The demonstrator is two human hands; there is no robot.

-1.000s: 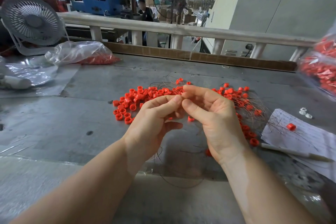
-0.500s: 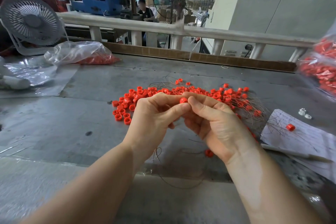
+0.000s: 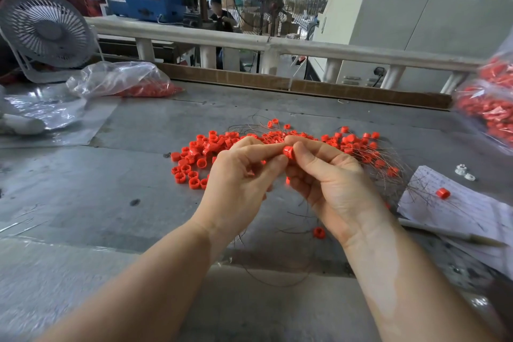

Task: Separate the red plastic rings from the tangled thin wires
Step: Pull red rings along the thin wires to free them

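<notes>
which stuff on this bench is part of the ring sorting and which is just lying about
Job: held red ring, left hand, right hand, ring pile, thin wires.
Lying about: desk fan, paper sheet, white fittings.

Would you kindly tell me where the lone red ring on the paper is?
The lone red ring lies on the handwritten paper at the right, beyond the right hand.

Both bare forearms rise from the lower edge of the frame and meet near the centre. The left hand shows its back, fingers curled, thumb and forefinger extended to the right. The right hand faces palm-left, fingers curled, its thumb pressed towards the left fingertips in a shared pinch.
</notes>
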